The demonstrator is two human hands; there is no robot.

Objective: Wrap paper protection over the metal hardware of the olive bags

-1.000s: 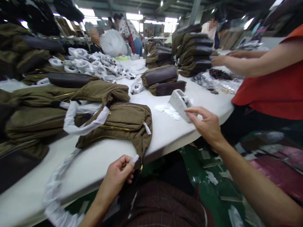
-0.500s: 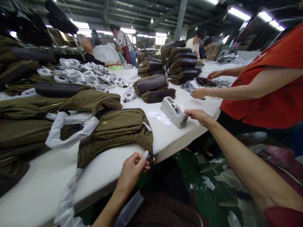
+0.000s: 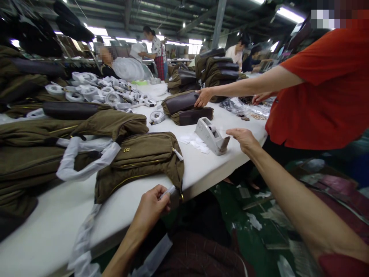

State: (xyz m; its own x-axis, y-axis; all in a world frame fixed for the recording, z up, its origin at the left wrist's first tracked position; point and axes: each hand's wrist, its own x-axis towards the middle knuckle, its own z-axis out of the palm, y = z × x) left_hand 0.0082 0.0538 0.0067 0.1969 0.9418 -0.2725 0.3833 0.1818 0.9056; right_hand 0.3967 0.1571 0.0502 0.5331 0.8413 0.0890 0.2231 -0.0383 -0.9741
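An olive canvas bag with gold zips lies at the front edge of the white table. My left hand pinches a small white wrapped zip pull at the bag's lower corner. My right hand hovers just right of a grey tape dispenser, fingers curled together, and whether it holds a strip of tape I cannot make out. White wrapping covers the bag's straps.
A person in a red shirt stands at the right, one hand on a brown-topped bag. Stacked olive bags and white tape rolls fill the table's back. More olive bags lie left. Small white paper scraps lie by the dispenser.
My right hand has drawn a little away from the dispenser's front. The person in red has reached a hand over to the brown-topped bag. My left hand keeps its pinch.
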